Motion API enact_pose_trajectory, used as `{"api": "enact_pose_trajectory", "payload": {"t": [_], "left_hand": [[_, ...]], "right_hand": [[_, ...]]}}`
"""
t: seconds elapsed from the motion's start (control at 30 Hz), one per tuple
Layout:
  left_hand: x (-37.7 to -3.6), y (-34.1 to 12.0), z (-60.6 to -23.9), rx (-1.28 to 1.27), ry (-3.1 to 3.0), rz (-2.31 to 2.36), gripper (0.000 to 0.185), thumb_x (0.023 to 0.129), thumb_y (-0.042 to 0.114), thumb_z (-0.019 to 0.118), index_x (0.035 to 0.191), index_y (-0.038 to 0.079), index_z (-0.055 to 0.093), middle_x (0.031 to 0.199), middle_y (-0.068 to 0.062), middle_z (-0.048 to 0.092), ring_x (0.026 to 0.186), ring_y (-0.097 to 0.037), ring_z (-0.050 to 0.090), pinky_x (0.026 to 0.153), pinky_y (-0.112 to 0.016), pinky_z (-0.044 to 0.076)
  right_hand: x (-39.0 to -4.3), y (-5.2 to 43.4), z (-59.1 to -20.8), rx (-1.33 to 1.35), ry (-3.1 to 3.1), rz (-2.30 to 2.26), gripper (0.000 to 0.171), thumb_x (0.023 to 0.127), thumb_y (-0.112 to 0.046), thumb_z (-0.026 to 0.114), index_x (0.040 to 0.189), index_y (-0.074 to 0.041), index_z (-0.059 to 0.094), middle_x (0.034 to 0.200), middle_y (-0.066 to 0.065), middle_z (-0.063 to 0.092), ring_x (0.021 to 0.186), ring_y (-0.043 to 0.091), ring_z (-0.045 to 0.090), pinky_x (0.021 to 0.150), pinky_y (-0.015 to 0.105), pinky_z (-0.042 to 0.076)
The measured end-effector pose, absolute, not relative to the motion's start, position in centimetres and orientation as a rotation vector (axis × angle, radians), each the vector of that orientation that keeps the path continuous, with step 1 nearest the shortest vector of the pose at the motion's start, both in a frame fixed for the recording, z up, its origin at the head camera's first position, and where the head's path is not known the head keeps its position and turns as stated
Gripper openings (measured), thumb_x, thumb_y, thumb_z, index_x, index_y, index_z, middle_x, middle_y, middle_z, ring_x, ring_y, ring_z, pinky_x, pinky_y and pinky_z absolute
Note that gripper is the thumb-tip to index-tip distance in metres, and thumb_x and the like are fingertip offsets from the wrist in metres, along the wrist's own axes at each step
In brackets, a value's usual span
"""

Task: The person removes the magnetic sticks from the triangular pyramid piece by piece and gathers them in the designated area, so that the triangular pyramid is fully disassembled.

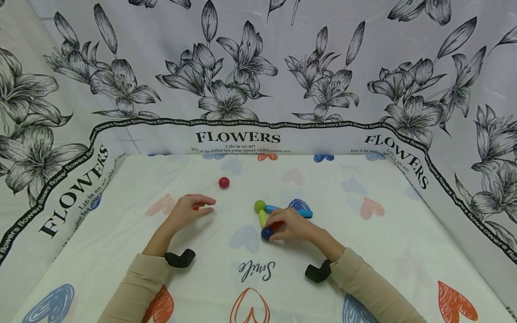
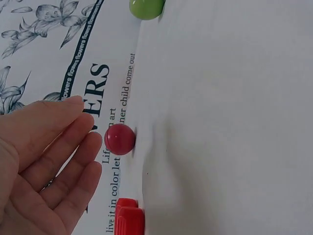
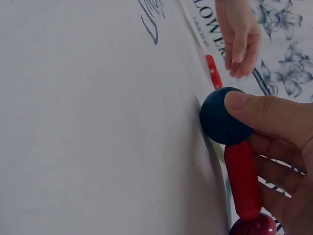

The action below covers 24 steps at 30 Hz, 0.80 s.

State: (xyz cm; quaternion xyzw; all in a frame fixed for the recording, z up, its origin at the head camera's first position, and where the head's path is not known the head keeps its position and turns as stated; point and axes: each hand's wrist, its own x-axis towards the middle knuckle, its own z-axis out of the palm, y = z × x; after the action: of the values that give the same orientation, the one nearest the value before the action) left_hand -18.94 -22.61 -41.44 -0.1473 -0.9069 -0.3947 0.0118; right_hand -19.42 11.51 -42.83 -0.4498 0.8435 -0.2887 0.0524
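Observation:
My right hand (image 1: 278, 228) holds a red stick (image 3: 243, 178) in its curled fingers, thumb pressing on the dark blue ball (image 3: 221, 117) at the stick's end. A dark red ball (image 3: 254, 226) sits at the stick's other end. This piece touches a green stick (image 1: 263, 218) that joins a green ball (image 1: 260, 206) and a light blue stick (image 1: 291, 211). My left hand (image 1: 202, 207) hovers with relaxed straight fingers (image 2: 73, 142) and holds nothing. A loose short red stick (image 2: 129, 219) lies right beside it. A loose red ball (image 1: 224, 182) rests farther back.
The table (image 1: 363, 251) wears a white cloth printed with coloured hearts and the word Smile. Flower-print sheets (image 1: 258, 89) wall it in at the back and both sides. A black wrist camera mount (image 1: 179, 259) shows on each forearm.

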Motion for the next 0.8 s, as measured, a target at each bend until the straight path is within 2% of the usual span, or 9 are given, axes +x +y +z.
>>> {"api": "enact_pose_trajectory", "payload": {"t": [0.43, 0.8], "left_hand": [[-18.9, -19.7, -41.9, -0.57, -2.813, -1.383, 0.027, 0.087, 0.013, 0.07, 0.111, 0.0, 0.07, 0.107, -0.016, 0.073, 0.102, -0.031, 0.067, 0.094, -0.043, 0.055], [-19.3, -16.9, -42.4, -0.546, -2.869, -1.477, 0.026, 0.089, 0.014, 0.067, 0.113, 0.004, 0.07, 0.112, -0.012, 0.072, 0.104, -0.025, 0.067, 0.097, -0.04, 0.055]], "right_hand": [[-19.1, 11.9, -42.4, -1.412, 2.52, -0.848, 0.03, 0.076, -0.021, 0.082, 0.103, -0.011, 0.074, 0.104, 0.003, 0.072, 0.099, 0.015, 0.065, 0.092, 0.028, 0.054], [-19.2, 12.1, -42.7, -1.391, 2.493, -0.979, 0.027, 0.076, -0.021, 0.081, 0.1, -0.01, 0.074, 0.102, 0.004, 0.074, 0.097, 0.016, 0.067, 0.089, 0.026, 0.055]]}}
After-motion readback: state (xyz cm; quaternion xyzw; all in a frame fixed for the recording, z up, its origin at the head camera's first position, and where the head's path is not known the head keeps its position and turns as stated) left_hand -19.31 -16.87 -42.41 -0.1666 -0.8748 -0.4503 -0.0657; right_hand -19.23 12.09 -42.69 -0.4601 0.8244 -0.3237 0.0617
